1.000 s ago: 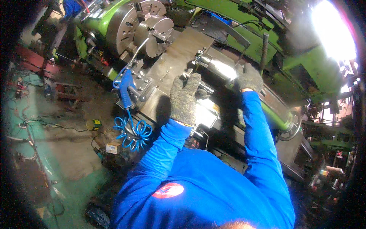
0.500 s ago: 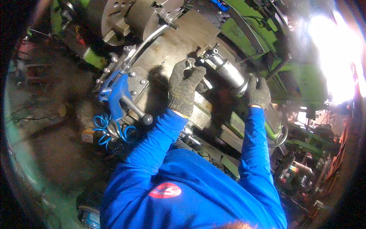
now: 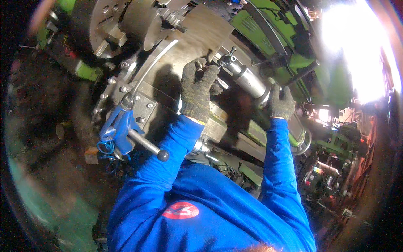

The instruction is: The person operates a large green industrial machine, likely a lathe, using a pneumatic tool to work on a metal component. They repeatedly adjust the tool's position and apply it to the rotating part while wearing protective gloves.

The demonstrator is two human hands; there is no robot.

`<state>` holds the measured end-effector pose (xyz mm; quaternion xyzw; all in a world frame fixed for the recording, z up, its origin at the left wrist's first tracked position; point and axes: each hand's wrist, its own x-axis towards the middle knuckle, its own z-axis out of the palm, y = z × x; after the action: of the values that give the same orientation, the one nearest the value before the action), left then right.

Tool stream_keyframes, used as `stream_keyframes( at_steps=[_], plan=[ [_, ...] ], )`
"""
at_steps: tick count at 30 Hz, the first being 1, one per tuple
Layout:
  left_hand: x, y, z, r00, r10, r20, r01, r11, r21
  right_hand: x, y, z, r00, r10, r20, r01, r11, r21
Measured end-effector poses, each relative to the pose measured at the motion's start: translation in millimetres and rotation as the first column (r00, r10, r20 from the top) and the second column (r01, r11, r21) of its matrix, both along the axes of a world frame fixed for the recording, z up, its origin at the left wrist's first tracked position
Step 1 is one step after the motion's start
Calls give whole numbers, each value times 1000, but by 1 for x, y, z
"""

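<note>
My left hand (image 3: 197,90), in a dark knitted work glove, is curled around a small metal piece beside the front end of a lathe tailstock. Bright metal (image 3: 221,83) shows next to its fingertips; the rest is hidden by the glove. The tailstock's shiny cylindrical quill (image 3: 251,81) carries a drill chuck (image 3: 228,61) at its front. At the quill's rear collar, my gloved right hand (image 3: 281,101) has its fingers bent over a part that the glove covers. The two hands are apart, with the quill running between them.
A large lathe chuck (image 3: 147,25) stands at upper left. A blue air blow gun (image 3: 119,130) rests by a lever with a black ball knob (image 3: 163,155), left of my forearm. Green machine covers (image 3: 264,31) lie beyond, and a handwheel (image 3: 305,145) sits right of my right forearm.
The view has turned slightly, so the chuck appears farther left and the blow gun lower. Both hands keep their places by the tailstock, with little change in grip.
</note>
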<state>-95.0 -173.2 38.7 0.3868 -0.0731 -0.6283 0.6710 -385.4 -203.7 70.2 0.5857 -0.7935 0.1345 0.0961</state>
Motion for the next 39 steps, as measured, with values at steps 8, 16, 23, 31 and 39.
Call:
stream_keyframes(
  at_steps=[8,16,23,31,39],
  plan=[
    [5,4,13,998,39,39,-38,999,-27,0,-2,4,1000,-21,20,19,996,86],
    [-3,35,43,993,29,117,-20,997,-76,5,5,15,999,23,-28,-21,997,68],
    [-38,85,68,977,-50,207,69,994,-86,2,10,29,994,44,103,-59,987,148],
    [-61,135,79,961,-87,263,99,995,-31,-7,12,24,975,179,133,-190,979,77],
    [-69,152,53,993,-99,64,101,994,-31,-16,12,22,966,204,157,-221,970,102]
  ],
)
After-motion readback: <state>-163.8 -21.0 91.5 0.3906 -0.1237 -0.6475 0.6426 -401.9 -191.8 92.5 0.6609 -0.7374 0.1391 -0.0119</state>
